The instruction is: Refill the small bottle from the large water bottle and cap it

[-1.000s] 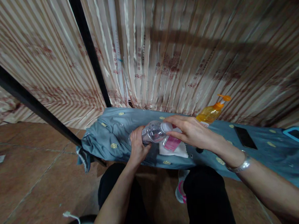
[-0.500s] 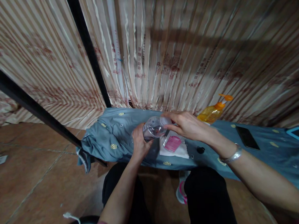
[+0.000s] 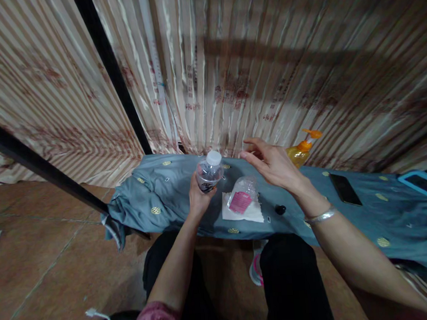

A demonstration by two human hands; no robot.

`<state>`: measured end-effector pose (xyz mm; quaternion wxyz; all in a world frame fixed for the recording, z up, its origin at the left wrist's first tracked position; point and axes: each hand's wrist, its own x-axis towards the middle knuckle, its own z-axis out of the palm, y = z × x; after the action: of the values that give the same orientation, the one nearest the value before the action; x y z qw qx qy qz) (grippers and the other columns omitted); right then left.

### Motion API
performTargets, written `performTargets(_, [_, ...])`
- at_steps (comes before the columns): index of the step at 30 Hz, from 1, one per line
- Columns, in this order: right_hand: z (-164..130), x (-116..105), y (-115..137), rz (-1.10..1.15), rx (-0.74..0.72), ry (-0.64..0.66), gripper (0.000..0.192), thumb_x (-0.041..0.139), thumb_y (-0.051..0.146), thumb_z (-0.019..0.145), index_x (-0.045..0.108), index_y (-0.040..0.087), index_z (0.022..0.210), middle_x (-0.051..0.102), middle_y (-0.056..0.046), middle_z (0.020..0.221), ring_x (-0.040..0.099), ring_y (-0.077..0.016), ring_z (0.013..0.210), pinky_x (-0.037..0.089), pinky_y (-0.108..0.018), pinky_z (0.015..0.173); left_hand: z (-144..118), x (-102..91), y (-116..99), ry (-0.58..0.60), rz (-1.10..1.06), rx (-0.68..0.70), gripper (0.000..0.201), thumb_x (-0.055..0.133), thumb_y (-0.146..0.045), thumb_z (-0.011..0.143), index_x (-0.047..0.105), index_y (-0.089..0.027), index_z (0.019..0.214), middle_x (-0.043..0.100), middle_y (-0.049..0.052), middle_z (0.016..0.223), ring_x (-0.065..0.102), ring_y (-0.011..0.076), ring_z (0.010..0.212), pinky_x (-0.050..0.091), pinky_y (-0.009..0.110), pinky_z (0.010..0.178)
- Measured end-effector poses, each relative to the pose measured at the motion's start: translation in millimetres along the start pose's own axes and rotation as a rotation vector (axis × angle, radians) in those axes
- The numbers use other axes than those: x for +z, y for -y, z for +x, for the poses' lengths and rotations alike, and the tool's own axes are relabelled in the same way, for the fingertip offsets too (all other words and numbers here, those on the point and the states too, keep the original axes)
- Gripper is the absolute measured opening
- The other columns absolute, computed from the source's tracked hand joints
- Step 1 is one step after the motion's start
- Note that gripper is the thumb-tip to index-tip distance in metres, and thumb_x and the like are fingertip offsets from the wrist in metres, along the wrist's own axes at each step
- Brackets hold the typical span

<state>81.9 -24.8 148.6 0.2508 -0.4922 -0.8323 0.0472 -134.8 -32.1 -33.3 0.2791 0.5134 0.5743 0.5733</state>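
Observation:
My left hand (image 3: 199,196) is wrapped round a clear plastic bottle (image 3: 209,173) with a white cap (image 3: 214,157), held nearly upright above the cloth. To the right, my right hand (image 3: 268,162) hangs in the air with its fingers apart and nothing in them. Between the hands, a clear container with a pink label (image 3: 240,201) lies on a folded white cloth (image 3: 253,214). Just behind my right hand stands a yellow pump bottle (image 3: 299,155) with an orange pump head, partly hidden by that hand. A small black object (image 3: 280,209) rests near the front edge.
A blue-grey patterned cloth (image 3: 180,201) covers the low bench. On its right part lie a black phone (image 3: 345,189) and a blue-framed device (image 3: 425,184). A striped curtain (image 3: 229,71) hangs behind, and black poles (image 3: 114,72) slant down at the left.
My right hand has let go of the bottle's cap and moved off to the right, its fingers spreading. The bottle has turned from tilted to nearly upright in my left hand.

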Motion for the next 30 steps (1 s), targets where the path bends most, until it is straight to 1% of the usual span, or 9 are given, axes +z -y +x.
performTargets(2, [-17,3,-25,0.032,0.083,-0.067,0.05,0.052,0.052,0.106,0.062,0.015,0.138,0.078,-0.011,0.111,0.076,-0.0235,0.096,0.058,-0.038,0.086,1,2.5,-2,0.014,0.004,-0.069,0.087,0.087,-0.018,0.066,0.048,-0.019,0.144,0.067,0.014,0.14,0.067,0.0322,0.13,0.052,0.046,0.113])
performTargets(4, [-38,11,-50,0.054,0.173,-0.095,0.043,0.058,0.049,0.105,0.063,0.017,0.134,0.076,-0.009,0.114,0.075,-0.0209,0.096,0.059,-0.042,0.089,2,4.3,-2,0.006,0.002,-0.107,0.089,0.086,-0.016,0.065,0.046,-0.018,0.145,0.067,0.015,0.14,0.067,0.0312,0.129,0.053,0.044,0.112])
performTargets(7, [-75,31,-84,0.059,0.314,-0.092,0.041,0.064,0.046,0.103,0.064,0.018,0.133,0.074,-0.006,0.113,0.073,-0.0198,0.095,0.061,-0.043,0.088,3,5.0,-1,-0.022,-0.006,-0.122,0.096,0.088,-0.015,0.063,0.043,-0.018,0.147,0.066,0.015,0.142,0.067,0.0315,0.129,0.052,0.045,0.113])
performTargets(11, [-125,59,-123,0.008,0.514,-0.07,0.04,0.068,0.042,0.101,0.064,0.019,0.134,0.071,-0.007,0.12,0.072,-0.0213,0.101,0.061,-0.044,0.09,2,2.9,-1,-0.037,0.01,-0.13,0.102,0.091,-0.015,0.058,0.042,-0.02,0.148,0.065,0.015,0.143,0.066,0.0334,0.131,0.052,0.049,0.114])
performTargets(14, [-151,76,-144,-0.024,0.601,-0.053,0.043,0.07,0.041,0.1,0.062,0.02,0.136,0.068,-0.01,0.131,0.07,-0.0244,0.111,0.059,-0.048,0.096,1,0.8,0,-0.042,0.008,-0.139,0.097,0.09,-0.013,0.059,0.046,-0.021,0.144,0.068,0.013,0.138,0.068,0.0326,0.128,0.053,0.048,0.112])
performTargets(18, [-171,96,-161,-0.043,0.638,-0.035,0.049,0.072,0.041,0.098,0.06,0.021,0.141,0.061,-0.012,0.145,0.064,-0.0293,0.126,0.055,-0.054,0.104,3,-3.0,3,-0.076,0.043,-0.153,0.087,0.09,-0.016,0.062,0.051,-0.02,0.139,0.07,0.012,0.133,0.069,0.0327,0.125,0.054,0.046,0.109])
performTargets(22, [-182,113,-171,-0.046,0.667,-0.01,0.048,0.071,0.042,0.098,0.061,0.022,0.141,0.061,-0.012,0.145,0.064,-0.0293,0.126,0.055,-0.054,0.104,9,-7.0,8,-0.119,0.07,-0.157,0.085,0.09,-0.015,0.062,0.051,-0.019,0.138,0.071,0.013,0.133,0.07,0.0321,0.122,0.055,0.046,0.108])
performTargets(27, [-188,126,-181,-0.037,0.662,0.016,0.043,0.071,0.041,0.099,0.063,0.022,0.138,0.062,-0.011,0.143,0.064,-0.0281,0.125,0.055,-0.052,0.103,12,-7.5,12,-0.153,0.035,-0.13,0.09,0.089,-0.012,0.061,0.049,-0.021,0.141,0.068,0.012,0.139,0.066,0.032,0.131,0.053,0.046,0.114])
performTargets(30, [-188,129,-185,-0.02,0.644,0.029,0.041,0.07,0.04,0.099,0.064,0.021,0.135,0.064,-0.011,0.14,0.065,-0.0273,0.122,0.056,-0.052,0.102,12,-5.7,14,-0.147,0.038,-0.13,0.1,0.09,-0.013,0.061,0.041,-0.02,0.149,0.064,0.015,0.145,0.063,0.0332,0.136,0.05,0.049,0.118])
